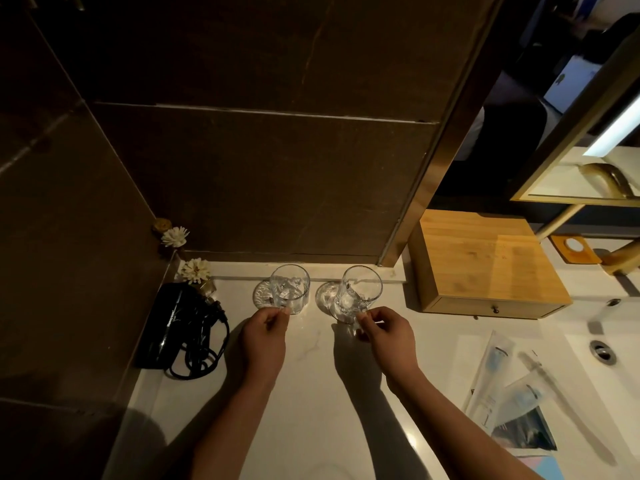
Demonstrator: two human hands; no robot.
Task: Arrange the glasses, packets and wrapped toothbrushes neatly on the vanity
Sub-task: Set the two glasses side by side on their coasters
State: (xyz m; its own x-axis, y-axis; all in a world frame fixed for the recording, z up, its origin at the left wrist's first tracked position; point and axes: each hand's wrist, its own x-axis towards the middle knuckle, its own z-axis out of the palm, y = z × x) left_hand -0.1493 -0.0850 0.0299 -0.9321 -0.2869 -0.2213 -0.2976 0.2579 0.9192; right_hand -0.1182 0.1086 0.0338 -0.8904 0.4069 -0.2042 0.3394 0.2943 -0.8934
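Two clear glasses stand near the back wall of the white vanity [311,393]. The left glass [290,288] is upright, half on a round clear coaster [260,293]. My left hand [266,332] pinches at its base. The right glass [358,292] leans to the left, partly over a second coaster [323,295], and my right hand [385,332] pinches its lower edge. Two wrapped toothbrushes [496,370] [524,398] lie crossed at the right, near the basin. A dark packet [526,434] lies under them by the front edge.
A black hair dryer [173,327] with a coiled cord lies at the left end. White flowers in a small vase [195,270] stand in the back left corner. A wooden drawer box [485,265] sits at the back right. The basin with its drain [602,353] is at far right.
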